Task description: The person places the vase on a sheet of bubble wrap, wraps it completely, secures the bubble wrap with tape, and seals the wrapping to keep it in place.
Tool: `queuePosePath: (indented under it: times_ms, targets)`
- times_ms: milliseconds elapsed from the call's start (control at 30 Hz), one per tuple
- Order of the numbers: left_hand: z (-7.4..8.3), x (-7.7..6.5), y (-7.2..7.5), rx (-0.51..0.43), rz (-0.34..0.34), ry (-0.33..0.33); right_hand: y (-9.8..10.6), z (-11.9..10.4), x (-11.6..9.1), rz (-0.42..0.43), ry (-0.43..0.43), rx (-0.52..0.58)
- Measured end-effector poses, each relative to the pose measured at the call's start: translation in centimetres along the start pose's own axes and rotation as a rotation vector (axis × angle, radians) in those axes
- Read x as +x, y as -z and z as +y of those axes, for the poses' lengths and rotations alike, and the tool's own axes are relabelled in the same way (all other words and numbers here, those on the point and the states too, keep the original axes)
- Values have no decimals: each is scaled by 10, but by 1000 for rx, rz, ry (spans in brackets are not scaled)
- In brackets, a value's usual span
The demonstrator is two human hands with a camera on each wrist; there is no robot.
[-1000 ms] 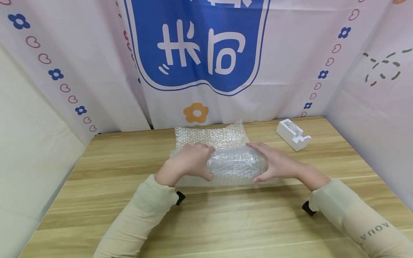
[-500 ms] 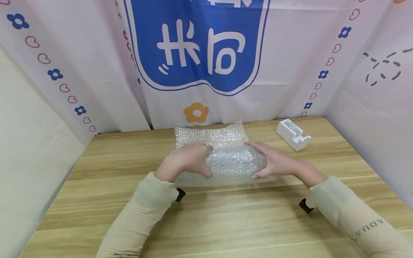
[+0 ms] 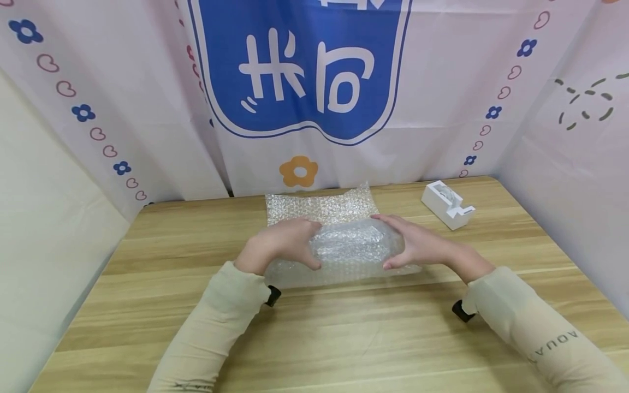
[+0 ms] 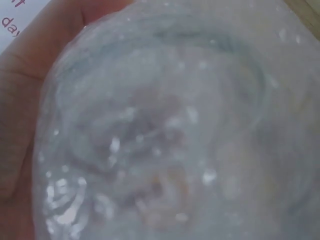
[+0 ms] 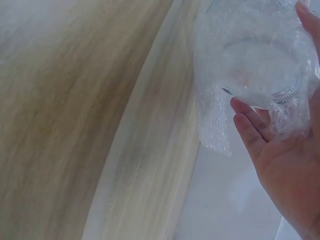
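A clear, round-ended glass vessel (image 3: pixel 350 243) lies on its side, rolled in bubble wrap; its circular rim or base shows through the layers in both wrist views. My left hand (image 3: pixel 285 240) holds the roll's left end, thumb toward the near side. At the right end, my right hand (image 3: pixel 423 243) grips with fingers over the far side and thumb in front. Behind the roll, a flat stretch of bubble wrap (image 3: pixel 319 208) extends toward the back edge. More wrap (image 3: pixel 339 273) spreads under the roll's near side. What is inside the vessel is blurred by the plastic.
A white tape dispenser (image 3: pixel 447 204) stands at the back right of the wooden table (image 3: pixel 334 338). A printed cloth (image 3: pixel 427 98) hangs right behind the table's back edge, with pale cloth walls on both sides.
Both hands have shifted slightly away from me and to the left, and the wrapped roll has moved a little toward the back with them. The tape dispenser stays in place.
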State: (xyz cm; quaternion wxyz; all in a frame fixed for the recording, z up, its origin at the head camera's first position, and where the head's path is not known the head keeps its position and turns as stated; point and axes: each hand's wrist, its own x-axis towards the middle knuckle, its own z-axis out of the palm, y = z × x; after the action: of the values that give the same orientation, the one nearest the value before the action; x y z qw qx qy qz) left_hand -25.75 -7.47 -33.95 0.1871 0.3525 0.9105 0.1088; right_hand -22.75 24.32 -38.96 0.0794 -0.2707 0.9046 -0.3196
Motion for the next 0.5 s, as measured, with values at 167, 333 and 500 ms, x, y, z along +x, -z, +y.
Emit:
queuePosePath:
  times_ms: [167, 333, 500]
  targets:
    - [-6, 1, -3, -37, -3, -3, 0, 0, 3, -3, 7, 1]
    - [-13, 1, -6, -74, -3, -3, 0, -1, 6, -15, -2, 13]
    - [-19, 2, -9, -97, -3, -2, -1, -1, 9, -29, -21, 34]
